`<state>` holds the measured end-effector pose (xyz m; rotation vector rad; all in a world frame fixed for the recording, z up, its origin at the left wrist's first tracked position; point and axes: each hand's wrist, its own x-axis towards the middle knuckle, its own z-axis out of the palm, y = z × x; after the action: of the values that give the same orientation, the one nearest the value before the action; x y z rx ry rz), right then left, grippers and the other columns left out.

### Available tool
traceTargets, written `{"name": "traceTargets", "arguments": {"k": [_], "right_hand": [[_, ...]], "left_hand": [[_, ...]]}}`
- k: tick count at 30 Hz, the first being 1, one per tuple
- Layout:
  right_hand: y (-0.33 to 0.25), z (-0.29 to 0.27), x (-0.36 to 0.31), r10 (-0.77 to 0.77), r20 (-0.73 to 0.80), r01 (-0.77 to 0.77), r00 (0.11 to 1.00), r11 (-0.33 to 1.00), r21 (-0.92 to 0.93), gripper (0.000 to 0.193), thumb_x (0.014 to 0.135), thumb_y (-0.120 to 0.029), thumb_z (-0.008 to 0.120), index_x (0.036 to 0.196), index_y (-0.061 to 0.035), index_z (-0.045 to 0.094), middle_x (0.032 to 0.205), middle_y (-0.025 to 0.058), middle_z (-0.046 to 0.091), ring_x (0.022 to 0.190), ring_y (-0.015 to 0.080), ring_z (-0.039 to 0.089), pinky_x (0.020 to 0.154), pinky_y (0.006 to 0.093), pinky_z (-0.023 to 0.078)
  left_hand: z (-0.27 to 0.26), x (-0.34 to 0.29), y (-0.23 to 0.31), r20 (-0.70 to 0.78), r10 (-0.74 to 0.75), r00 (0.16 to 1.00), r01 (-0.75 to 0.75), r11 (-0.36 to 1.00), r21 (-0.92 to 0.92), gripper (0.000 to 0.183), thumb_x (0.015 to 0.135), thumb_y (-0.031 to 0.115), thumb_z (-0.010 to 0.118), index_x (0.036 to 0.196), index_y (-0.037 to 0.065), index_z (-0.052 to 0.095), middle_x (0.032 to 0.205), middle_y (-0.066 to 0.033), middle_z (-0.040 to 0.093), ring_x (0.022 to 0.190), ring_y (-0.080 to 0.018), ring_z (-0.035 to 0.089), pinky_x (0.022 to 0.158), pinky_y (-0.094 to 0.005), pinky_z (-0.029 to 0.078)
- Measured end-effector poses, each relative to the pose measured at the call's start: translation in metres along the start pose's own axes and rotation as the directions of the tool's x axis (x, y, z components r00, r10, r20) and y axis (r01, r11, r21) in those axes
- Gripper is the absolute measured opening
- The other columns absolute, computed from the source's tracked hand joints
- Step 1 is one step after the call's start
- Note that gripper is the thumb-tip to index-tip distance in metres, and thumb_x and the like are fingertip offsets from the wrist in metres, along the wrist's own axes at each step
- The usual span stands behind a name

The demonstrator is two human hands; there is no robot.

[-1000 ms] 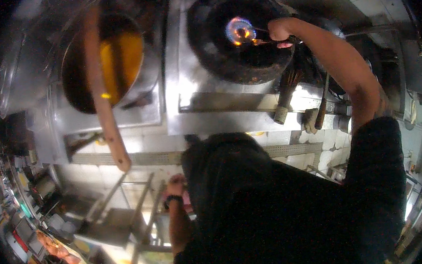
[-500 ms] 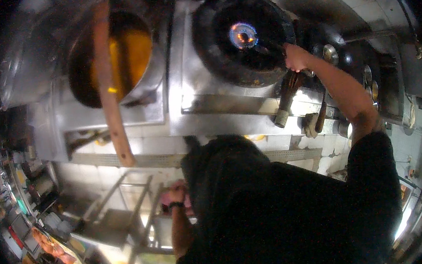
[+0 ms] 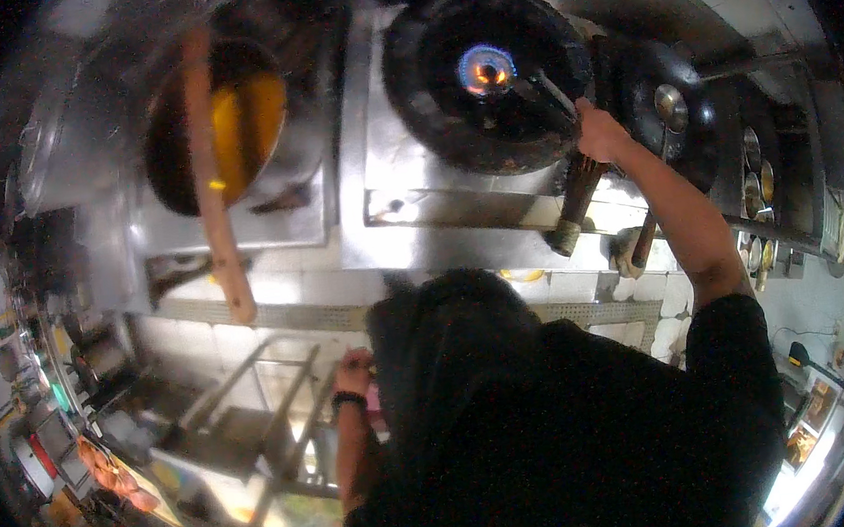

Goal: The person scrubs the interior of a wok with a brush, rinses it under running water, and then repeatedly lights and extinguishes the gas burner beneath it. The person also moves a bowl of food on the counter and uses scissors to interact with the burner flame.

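Note:
A blue ring of gas flame with an orange core burns on a burner (image 3: 487,70) inside a round black wok stove ring (image 3: 420,123). My right hand (image 3: 602,133) reaches over the ring's right rim, closed around a thin metal rod (image 3: 556,94) that slants toward the flame. Just under that hand lies a bamboo wok brush (image 3: 575,212). By my left side, my left hand (image 3: 353,370), with a black wristband, is curled closed at a pink cloth (image 3: 373,400), mostly hidden by my dark clothing.
To the left, a wooden strip (image 3: 222,221) lies across a large round pot (image 3: 168,175) with orange-yellow content. A ladle (image 3: 670,106) rests in a dark wok (image 3: 642,114) on the right. Metal stand rails (image 3: 289,406) rise behind my left arm, near a board of reddish food (image 3: 119,476).
My right hand has shifted slightly right and down, and more of the rod shows. My left hand has risen a little, with less of the pink cloth visible. The view has tilted slightly.

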<state>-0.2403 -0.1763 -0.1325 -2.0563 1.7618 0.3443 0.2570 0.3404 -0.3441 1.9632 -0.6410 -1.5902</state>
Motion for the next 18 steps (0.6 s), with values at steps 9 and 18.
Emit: {"name": "traceTargets", "arguments": {"k": [9, 18], "right_hand": [[-0.114, 0.0, -0.127, 0.046, -0.03, -0.032, 0.998, 0.929, 0.368, 0.066, 0.098, -0.041, 0.062, 0.151, -0.0118, 0.036, 0.114, 0.0275, 0.067, 0.1, 0.0449, 0.067, 0.09, 0.0488, 0.052], [-0.188, 0.184, -0.186, 0.212, 0.143, -0.254, 0.967, 0.744, 0.618, 0.091, 0.086, -0.053, 0.073, 0.145, 0.0059, 0.037, 0.134, 0.0316, 0.054, 0.123, 0.0448, 0.055, 0.102, 0.0475, 0.047]], "left_hand": [[-0.044, 0.059, -0.197, 0.196, 0.007, 0.981, -0.097, 0.884, 0.457, 0.025, 0.098, 0.017, 0.055, 0.116, 0.005, 0.069, 0.109, -0.0089, 0.073, 0.106, -0.0217, 0.067, 0.096, -0.0369, 0.052], [-0.105, 0.063, -0.046, 0.015, 0.011, 1.0, -0.012, 0.998, 0.064, 0.023, 0.095, 0.02, 0.067, 0.111, 0.004, 0.07, 0.101, -0.0066, 0.073, 0.087, -0.0217, 0.069, 0.082, -0.036, 0.056]]}}
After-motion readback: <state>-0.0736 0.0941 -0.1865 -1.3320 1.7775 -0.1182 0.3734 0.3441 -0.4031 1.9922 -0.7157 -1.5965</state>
